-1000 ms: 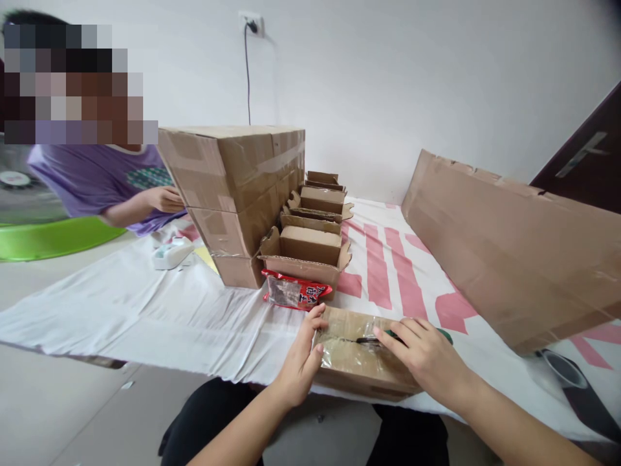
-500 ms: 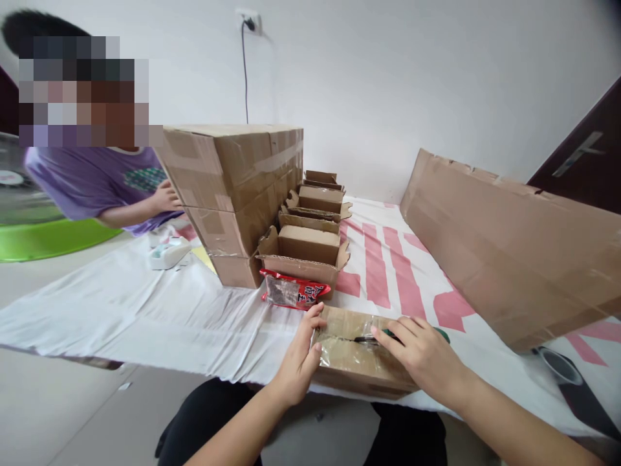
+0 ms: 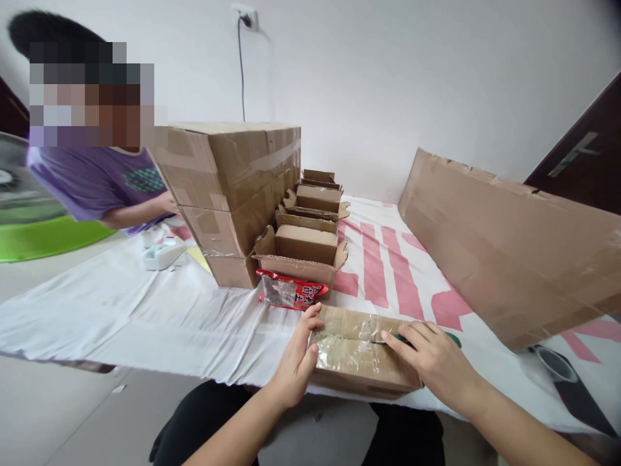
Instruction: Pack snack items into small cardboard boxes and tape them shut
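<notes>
Where the counter [image 3: 145, 310] ends nearest the person's lap, a small taped box [image 3: 356, 366] lies flat on the white cloth, with both hands on it. The left hand [image 3: 295, 362] is open, its fingers together and pressed flat against the box's left end, the thumb lying over the top edge. The right hand [image 3: 436, 362] is curled closed round a green-handled tool [image 3: 453, 338], its forefinger stretched forward; the dark tip touches the taped seam on the box's top. Just beyond the box lies a red snack packet [image 3: 290, 292], touching the front of the first in a row of open cartons [image 3: 303, 249] that runs back towards the wall. A stack of three taped boxes [image 3: 233, 188] stands against the row's left side. To the right, well apart, a long cardboard slab [image 3: 509, 246] leans over the counter. Left of the stack a white power strip [image 3: 162, 254] rests on the cloth, and behind it another person in a purple shirt [image 3: 97, 181] has a hand [image 3: 167, 204] at the stack's far side.
</notes>
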Tool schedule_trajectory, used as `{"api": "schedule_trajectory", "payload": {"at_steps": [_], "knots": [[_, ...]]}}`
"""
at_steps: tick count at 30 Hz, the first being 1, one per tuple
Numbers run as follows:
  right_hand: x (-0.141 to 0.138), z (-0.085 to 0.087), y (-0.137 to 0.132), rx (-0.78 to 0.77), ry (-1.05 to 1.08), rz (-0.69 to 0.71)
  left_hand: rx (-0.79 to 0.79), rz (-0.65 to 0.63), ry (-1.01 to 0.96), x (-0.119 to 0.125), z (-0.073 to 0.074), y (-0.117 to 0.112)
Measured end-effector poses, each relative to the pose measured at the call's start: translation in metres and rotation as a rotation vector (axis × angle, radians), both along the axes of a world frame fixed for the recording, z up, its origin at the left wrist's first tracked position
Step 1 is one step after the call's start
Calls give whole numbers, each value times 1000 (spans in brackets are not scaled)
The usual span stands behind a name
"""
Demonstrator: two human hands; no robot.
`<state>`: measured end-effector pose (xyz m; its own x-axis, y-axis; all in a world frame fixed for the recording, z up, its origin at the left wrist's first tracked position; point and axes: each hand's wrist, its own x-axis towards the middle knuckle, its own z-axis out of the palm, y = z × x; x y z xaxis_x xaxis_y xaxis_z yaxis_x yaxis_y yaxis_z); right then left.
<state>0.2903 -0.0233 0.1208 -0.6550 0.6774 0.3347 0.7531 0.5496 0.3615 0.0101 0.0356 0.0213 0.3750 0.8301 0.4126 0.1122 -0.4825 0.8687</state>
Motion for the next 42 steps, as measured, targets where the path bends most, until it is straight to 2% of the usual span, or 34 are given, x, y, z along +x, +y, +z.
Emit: {"api": "schedule_trajectory", "payload": {"at_steps": [6, 12, 15, 18, 22, 25, 27, 29, 35, 37, 39, 42], "knots": [[21, 1, -12, 19, 29, -59, -21, 11, -21, -1, 0, 0], [66, -12, -25, 4, 171, -182, 4, 9, -38, 1, -8, 2], [91, -38, -26, -6, 358, -314, 11, 23, -36, 1, -9, 2], [106, -79, -25, -59, 487, -400, 25, 21, 25, -2, -3, 2], [108, -129, -23, -133, 497, -418, 65, 34, 184, -10, 8, -1], [106, -147, -20, -120, 470, -416, 64, 62, 257, -14, 16, -6], [105, -148, -17, -103, 433, -415, 57, 77, 275, -14, 20, -9], [103, -141, -13, -65, 402, -432, 67, 86, 275, -14, 23, -12], [74, -83, -10, 8, 638, -410, 145, 44, 159, -12, 28, -26], [65, -72, -9, -16, 698, -397, 161, 17, 81, -13, 28, -33], [64, -74, -6, -79, 785, -392, 181, -30, 21, -15, 28, -40], [77, -97, 1, -277, 1140, -464, 263, -127, 46, -21, 27, -45]]}}
